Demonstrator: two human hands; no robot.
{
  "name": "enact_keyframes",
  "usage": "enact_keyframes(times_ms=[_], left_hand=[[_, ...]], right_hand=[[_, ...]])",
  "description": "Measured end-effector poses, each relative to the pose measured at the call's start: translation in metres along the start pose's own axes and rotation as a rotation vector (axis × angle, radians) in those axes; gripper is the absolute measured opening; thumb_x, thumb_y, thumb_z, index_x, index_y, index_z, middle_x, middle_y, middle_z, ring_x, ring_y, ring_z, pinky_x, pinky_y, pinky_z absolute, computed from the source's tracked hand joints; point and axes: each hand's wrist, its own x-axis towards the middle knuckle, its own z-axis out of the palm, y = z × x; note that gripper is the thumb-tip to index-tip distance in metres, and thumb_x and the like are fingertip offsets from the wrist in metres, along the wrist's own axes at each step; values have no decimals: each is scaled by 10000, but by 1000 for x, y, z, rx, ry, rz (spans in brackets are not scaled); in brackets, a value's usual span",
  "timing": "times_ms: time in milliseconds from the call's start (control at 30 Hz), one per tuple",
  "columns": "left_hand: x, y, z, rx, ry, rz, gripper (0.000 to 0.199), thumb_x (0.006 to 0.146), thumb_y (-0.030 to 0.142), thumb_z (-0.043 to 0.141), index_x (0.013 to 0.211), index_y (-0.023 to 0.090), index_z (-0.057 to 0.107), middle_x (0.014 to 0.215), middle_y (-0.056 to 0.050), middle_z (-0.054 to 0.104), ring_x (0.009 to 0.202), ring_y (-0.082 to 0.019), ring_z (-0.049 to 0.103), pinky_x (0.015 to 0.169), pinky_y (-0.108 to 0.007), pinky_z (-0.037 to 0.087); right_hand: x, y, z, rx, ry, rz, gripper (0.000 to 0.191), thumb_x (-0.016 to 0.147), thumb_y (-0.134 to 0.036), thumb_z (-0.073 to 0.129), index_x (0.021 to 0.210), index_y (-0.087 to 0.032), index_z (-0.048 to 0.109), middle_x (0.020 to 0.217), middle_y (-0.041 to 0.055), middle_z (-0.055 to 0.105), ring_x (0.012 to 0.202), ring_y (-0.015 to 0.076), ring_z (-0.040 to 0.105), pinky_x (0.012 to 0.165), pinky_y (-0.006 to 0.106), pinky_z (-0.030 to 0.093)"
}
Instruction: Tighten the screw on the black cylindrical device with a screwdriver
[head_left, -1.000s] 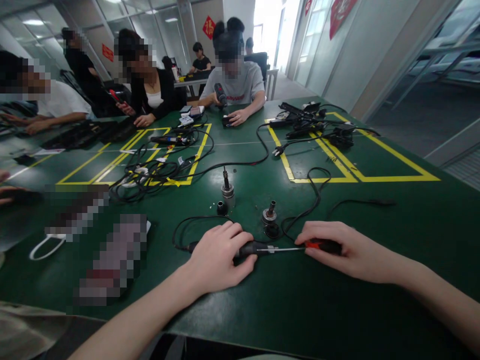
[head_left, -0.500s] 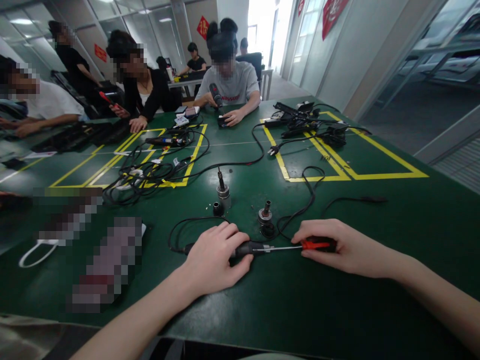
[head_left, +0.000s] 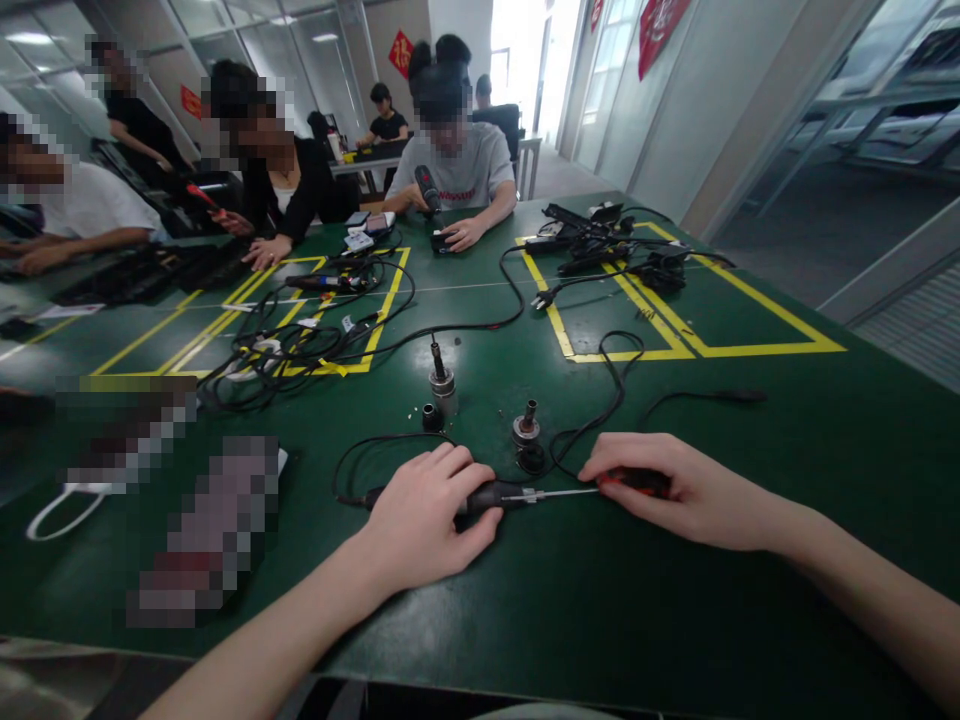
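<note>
My left hand (head_left: 439,515) is wrapped over a black corded tool (head_left: 491,497) lying on the green table. In my right hand (head_left: 679,492) is the red and black handle of a screwdriver (head_left: 566,492). Its metal shaft points left and meets the metal end of the black tool. Just behind the tool stand a round metal part with a short shaft (head_left: 526,425) and a black ring (head_left: 531,459). Farther back is an upright metal part with a long thin shaft (head_left: 442,384), beside a small black cap (head_left: 432,417).
Tangled black cables (head_left: 247,355) lie at the left, and more cables and black parts (head_left: 592,240) at the back right. Two blurred-out objects (head_left: 217,520) rest at the front left. Across the green table (head_left: 480,620) a person (head_left: 487,165) holds a dark tool.
My right hand has turned a little, and less of the red on the screwdriver handle shows. My left hand keeps its hold on the black tool. The whole view has shifted slightly.
</note>
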Motion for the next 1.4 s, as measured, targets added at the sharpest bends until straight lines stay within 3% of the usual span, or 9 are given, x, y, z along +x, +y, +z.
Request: enact_keyframes(times_ms=[200, 467, 667, 800, 933, 1100, 1400], left_hand=[[0, -1, 1, 0, 5, 2, 199, 992, 326, 674, 1131, 202, 741, 1014, -46, 729, 945, -247, 691, 817, -382, 566], [0, 0, 0, -10, 6, -1, 213, 993, 328, 668, 1149, 202, 741, 1027, -49, 736, 951, -243, 692, 823, -379, 568], [-1, 0, 0, -13, 12, 8, 205, 988, 320, 680, 1143, 201, 740, 1015, -45, 726, 944, -245, 692, 807, -380, 563], [0, -1, 1, -4, 6, 5, 197, 986, 321, 685, 1137, 207, 738, 1015, -45, 728, 950, -247, 692, 814, -375, 560], [0, 0, 0, -2, 1, 0, 205, 986, 325, 682, 1145, 208, 738, 1022, -47, 732, 945, -246, 691, 816, -374, 563], [0, 0, -1, -8, -7, -6, 212, 989, 327, 674, 1149, 205, 741, 1029, -50, 735, 951, -247, 694, 825, -379, 571], [-1, 0, -2, -10, -2, -5, 212, 995, 336, 660, 1146, 211, 738, 1021, -48, 732, 948, -239, 689, 831, -369, 578]], right_hand=[[-3, 2, 0, 20, 16, 41, 169, 974, -311, 710, 1085, -218, 797, 979, 78, 784, 793, 208, 743, 719, 314, 591], [-2, 2, 5, 5, -11, 115, 356, 1071, -429, 523, 1065, -228, 817, 765, 44, 783, 613, 186, 685, 581, 286, 508], [-1, -3, 2, 6, 13, 124, 283, 1001, -391, 624, 1108, -209, 813, 910, 77, 814, 752, 211, 749, 691, 305, 585], [-2, -2, 2, -26, -3, 119, 260, 974, -382, 668, 1105, -212, 814, 915, 69, 797, 737, 199, 727, 703, 305, 581], [-4, 0, 3, -64, 2, 132, 311, 1003, -445, 639, 1128, -225, 818, 986, 91, 825, 842, 238, 760, 766, 341, 584], [-4, 2, 4, -19, -36, 118, 432, 1101, -492, 464, 1126, -238, 813, 768, 42, 765, 670, 211, 697, 670, 323, 550], [-7, 9, 7, -17, 21, 111, 319, 993, -429, 639, 1174, -228, 808, 1011, 89, 806, 818, 226, 737, 782, 348, 611]])
